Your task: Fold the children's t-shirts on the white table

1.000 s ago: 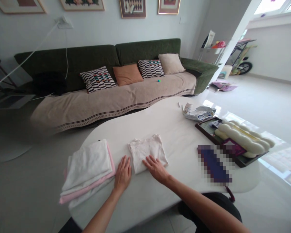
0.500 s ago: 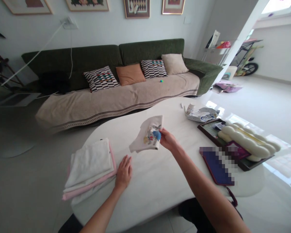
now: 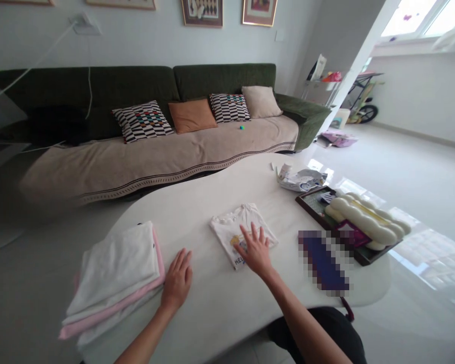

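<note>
Folded white shirt (image 3: 228, 230), printed side up, lying flat on white table (image 3: 208, 303)

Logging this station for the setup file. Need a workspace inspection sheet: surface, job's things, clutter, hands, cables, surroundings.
Surface: white table, rounded edge.
Job's things: folded printed garment lying flat, lettering partly covered; stack of folded cloth, white on top, pink layer beneath.
Clutter: dark tray bearing a cream puffy object; crumpled packet; pixelated dark blue item.
Hands: left hand beside the stack, holding nothing; right hand over the garment, fingers spread, contact unclear.
Cables: white cables at the wall and sofa.
Surroundings: green sofa with four cushions; pictures on the wall.
</note>
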Available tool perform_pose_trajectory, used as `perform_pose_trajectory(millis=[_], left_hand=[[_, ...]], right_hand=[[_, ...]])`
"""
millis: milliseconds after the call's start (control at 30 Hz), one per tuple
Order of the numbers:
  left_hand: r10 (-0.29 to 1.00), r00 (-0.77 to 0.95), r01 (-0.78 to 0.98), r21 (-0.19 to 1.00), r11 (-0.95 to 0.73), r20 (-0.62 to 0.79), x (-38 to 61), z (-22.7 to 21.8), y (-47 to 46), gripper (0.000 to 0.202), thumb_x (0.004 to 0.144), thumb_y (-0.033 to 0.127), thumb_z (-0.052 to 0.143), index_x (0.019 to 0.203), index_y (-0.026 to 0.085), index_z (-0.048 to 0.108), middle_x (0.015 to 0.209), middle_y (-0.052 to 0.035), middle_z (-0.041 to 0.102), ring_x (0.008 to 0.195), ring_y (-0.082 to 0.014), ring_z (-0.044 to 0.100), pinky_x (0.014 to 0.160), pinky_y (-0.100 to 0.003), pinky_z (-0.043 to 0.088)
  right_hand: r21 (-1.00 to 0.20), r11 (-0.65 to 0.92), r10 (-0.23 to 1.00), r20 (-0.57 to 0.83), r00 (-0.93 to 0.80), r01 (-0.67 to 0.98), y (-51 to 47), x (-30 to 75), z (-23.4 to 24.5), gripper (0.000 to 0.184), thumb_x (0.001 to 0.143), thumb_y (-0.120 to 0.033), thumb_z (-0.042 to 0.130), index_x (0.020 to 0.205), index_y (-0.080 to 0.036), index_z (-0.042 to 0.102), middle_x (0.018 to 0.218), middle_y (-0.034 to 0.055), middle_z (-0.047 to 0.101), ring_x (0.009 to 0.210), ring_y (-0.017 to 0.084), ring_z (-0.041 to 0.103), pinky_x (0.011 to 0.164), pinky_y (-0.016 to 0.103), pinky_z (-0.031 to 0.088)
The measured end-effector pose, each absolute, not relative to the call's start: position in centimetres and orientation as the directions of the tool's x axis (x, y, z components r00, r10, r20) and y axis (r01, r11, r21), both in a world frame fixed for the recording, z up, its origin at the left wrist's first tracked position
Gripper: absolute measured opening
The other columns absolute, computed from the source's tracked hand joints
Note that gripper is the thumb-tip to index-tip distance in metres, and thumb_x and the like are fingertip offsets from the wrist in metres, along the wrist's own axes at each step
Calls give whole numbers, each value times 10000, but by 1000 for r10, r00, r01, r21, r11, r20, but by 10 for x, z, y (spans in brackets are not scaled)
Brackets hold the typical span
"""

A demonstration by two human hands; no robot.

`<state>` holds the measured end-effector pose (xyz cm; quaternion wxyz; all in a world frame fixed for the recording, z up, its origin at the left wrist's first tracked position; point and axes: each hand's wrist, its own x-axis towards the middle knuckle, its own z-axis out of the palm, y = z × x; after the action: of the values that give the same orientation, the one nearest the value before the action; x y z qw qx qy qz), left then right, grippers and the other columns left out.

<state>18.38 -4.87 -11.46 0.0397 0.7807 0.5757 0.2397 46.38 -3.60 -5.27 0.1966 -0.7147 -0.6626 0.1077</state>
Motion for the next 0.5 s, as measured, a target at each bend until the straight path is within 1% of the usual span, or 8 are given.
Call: perform_pose_trajectory(millis=[33,67,100,167,267,500], left_hand=[[918,225,880,337,-336,327,183,-116,-48,455,842,205,347,1294,191,398,1340,-75,403,1260,-206,318,1027,-419,320],[918,227,880,335,-336,325,183,-117,-48,456,843,207,348,1297,190,394,1344,-76,397,1261,-205,317,1026,-418,322],[919,226,882,334,-334,323,182,-117,-48,459,844,208,350,1301,193,389,1350,-74,390,1262,-205,314,1026,-418,322],[923,220,887,329,-324,316,182,-118,-48,468,844,207,353,1311,209,373,1362,-62,374,1267,-202,306,1028,-418,321],[932,206,899,319,-300,297,184,-115,-49,481,846,201,349,1326,219,348,1376,-52,354,1272,-197,297,1032,-415,319],[947,202,922,278,-270,248,188,-111,-53,509,855,191,337,1358,242,284,1393,-40,324,1282,-200,278,1029,-414,328]], right_hand=[[-351,-34,997,48,54,936,-27,457,-56,591,770,-587,420,1300,-327,379,1422,68,256,1294,369,123,952,586,179],[-295,-27,1000,-5,27,955,-19,453,-62,628,756,-626,411,1321,-365,329,1448,42,191,1300,385,48,946,614,140],[-254,-18,999,-45,7,967,-11,452,-68,639,755,-653,381,1332,-395,287,1461,19,144,1302,386,0,946,624,112],[-198,-15,997,-83,-2,980,7,459,-80,621,776,-668,306,1342,-428,217,1471,-12,82,1305,369,-52,952,621,83],[-167,-58,996,-76,45,984,45,486,-89,600,797,-657,262,1348,-434,176,1472,-6,75,1304,367,-59,945,627,85],[-186,-134,991,-29,131,973,148,547,-95,619,800,-654,245,1357,-388,209,1459,44,140,1286,418,-14,902,670,102]])
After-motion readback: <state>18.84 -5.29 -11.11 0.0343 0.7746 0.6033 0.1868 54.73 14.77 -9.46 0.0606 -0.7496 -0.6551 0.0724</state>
